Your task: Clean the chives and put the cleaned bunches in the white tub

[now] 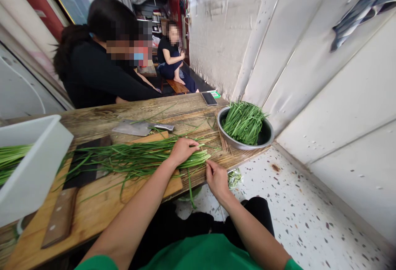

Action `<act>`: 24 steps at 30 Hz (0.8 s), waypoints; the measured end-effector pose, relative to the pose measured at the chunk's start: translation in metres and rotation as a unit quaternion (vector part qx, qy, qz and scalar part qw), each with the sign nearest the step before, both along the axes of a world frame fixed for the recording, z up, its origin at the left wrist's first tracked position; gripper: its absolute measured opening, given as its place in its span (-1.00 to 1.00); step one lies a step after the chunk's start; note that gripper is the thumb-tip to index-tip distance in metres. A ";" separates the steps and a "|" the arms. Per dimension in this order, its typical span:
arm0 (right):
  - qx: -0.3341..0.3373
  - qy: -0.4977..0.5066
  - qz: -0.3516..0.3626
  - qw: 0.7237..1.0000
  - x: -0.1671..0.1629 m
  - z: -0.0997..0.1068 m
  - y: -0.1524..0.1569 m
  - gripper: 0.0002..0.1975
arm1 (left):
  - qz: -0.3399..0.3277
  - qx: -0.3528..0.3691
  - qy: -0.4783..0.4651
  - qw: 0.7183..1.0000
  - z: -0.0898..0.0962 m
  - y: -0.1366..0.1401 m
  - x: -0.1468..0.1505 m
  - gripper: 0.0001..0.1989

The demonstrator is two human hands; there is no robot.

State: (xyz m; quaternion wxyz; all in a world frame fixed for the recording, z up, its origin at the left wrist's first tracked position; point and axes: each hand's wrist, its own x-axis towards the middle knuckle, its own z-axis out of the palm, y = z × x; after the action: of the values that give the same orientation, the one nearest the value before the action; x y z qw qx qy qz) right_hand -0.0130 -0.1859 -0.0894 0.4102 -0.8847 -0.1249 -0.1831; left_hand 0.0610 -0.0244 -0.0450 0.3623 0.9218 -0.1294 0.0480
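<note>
A long bunch of garlic chives [123,156] lies across the wooden cutting board [123,193], pale stem ends to the right. My left hand [183,151] rests over the bunch near those ends, fingers closed on some stems. Just right of it, my right hand [218,179] pinches at the tip of a stem with thumb and forefinger. A large cleaver with a wooden handle [60,218] lies on the board, its dark blade partly under the leaves. Behind the bunch sits a second cleaver [133,127] with a metal handle.
A metal bowl [269,136] heaped with cut chives stands at the table's right end. At left, a white plastic bin [40,150] holds more chives. A phone [209,98] lies on the wooden table [102,115]. One person [99,67] sits across the table; another sits farther back.
</note>
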 end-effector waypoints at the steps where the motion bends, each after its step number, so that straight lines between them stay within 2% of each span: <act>1: 0.001 -0.001 -0.002 1.000 0.000 0.000 0.000 -0.70 | -0.005 -0.004 0.002 1.000 -0.001 0.000 0.000 -0.80; 4: 0.004 -0.003 -0.010 1.000 0.002 0.000 0.000 -0.71 | -0.030 -0.017 0.015 0.999 0.000 0.003 -0.001 -0.78; 8: 0.013 -0.009 -0.006 1.000 0.003 -0.001 0.000 -0.72 | -0.116 -0.025 0.056 0.991 0.008 0.009 -0.001 -0.74; 10: 0.022 -0.011 -0.004 1.000 0.003 -0.001 0.000 -0.72 | -0.124 -0.018 0.046 0.991 0.011 0.011 -0.001 -0.73; 15: 0.036 -0.017 -0.003 0.999 0.001 -0.003 -0.001 -0.72 | -0.015 -0.037 -0.055 0.998 0.011 0.012 0.000 -0.73; 18: 0.034 -0.020 -0.001 0.999 -0.001 -0.003 -0.001 -0.72 | 0.065 -0.092 -0.102 0.988 0.012 0.013 0.001 -0.64; 20: 0.033 -0.018 -0.004 0.999 -0.002 -0.004 -0.001 -0.72 | 0.095 -0.126 -0.117 0.981 0.015 0.014 0.000 -0.58; 24: 0.038 -0.019 -0.008 0.999 -0.002 -0.004 -0.001 -0.72 | 0.159 -0.134 -0.151 0.966 0.022 0.015 -0.002 -0.63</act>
State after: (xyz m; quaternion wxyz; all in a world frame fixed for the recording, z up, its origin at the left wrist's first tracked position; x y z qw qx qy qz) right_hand -0.0149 -0.1866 -0.0933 0.4397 -0.8656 -0.1181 -0.2082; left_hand 0.0594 -0.0095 -0.0227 0.4466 0.8555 -0.0271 0.2606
